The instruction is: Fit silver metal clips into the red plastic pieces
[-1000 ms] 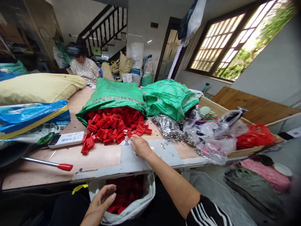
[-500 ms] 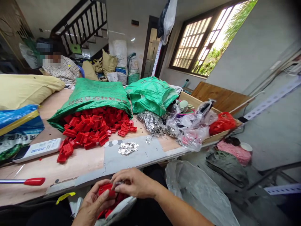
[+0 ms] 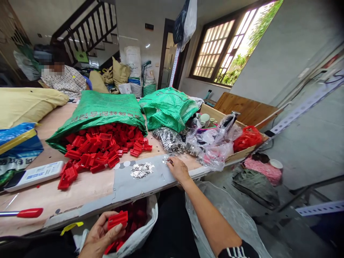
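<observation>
Low at the front, my left hand [image 3: 100, 233] is closed around a red plastic piece [image 3: 117, 220], a small box-like part with a raised rim. Below it an open white sack [image 3: 152, 215] contains more red pieces. My right hand [image 3: 177, 169] reaches over the table, its fingertips pinched together at a few small silvery metal bits on a grey sheet [image 3: 158, 182]. What sits between those fingertips is too small to make out. Left of this hand lies a larger heap of shiny flat metal pieces [image 3: 142, 170].
Red parts [image 3: 99, 147] spill from a green woven sack [image 3: 107, 104]. Bags of metal pieces [image 3: 169, 139] and a wooden tray [image 3: 242, 157] stand to the right. A red-handled tool [image 3: 29, 213] lies at left. Another person [image 3: 64, 79] sits across the table.
My right hand has left the red piece and moved forward and right to the small metal bits on the table. The left hand keeps the red piece, slightly lower and further left.
</observation>
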A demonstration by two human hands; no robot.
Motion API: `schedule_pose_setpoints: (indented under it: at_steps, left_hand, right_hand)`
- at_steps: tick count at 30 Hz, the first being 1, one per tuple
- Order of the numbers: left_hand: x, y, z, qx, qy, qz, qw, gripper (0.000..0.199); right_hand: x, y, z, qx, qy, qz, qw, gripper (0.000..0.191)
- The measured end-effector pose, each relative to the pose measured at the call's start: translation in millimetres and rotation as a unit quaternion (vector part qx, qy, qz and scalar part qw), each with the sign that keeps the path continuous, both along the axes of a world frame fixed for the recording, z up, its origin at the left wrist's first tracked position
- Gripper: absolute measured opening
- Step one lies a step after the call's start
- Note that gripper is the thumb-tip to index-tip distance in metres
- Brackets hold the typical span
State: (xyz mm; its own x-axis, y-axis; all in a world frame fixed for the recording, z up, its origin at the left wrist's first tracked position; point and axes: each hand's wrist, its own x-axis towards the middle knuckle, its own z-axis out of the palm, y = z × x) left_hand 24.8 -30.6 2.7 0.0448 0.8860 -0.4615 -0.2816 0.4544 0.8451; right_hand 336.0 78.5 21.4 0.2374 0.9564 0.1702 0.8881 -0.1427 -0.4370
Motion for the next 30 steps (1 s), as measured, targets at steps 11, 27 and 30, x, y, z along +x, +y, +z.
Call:
schedule_pose_setpoints:
  at_steps: [11,27,30]
  left_hand:
    - [-4,-1,1.3,0.006,0.003,0.016,1.000,0.051]
    - [-2,25,32.2,0.259,0.226,-0.001,0.939,0.029]
    - [-3,25,33.3,0.322,0.237,0.000,0.917,0.026]
  right_hand:
    - [2,-6,-1.8,0.050,0.066,0.029,0.996,0.013]
    - [-121,-71,32.7,0.046,0.234,0.301,0.923,0.006]
    - [-132,-70,28.3,0.066,0.205,0.330,0.919,0.006]
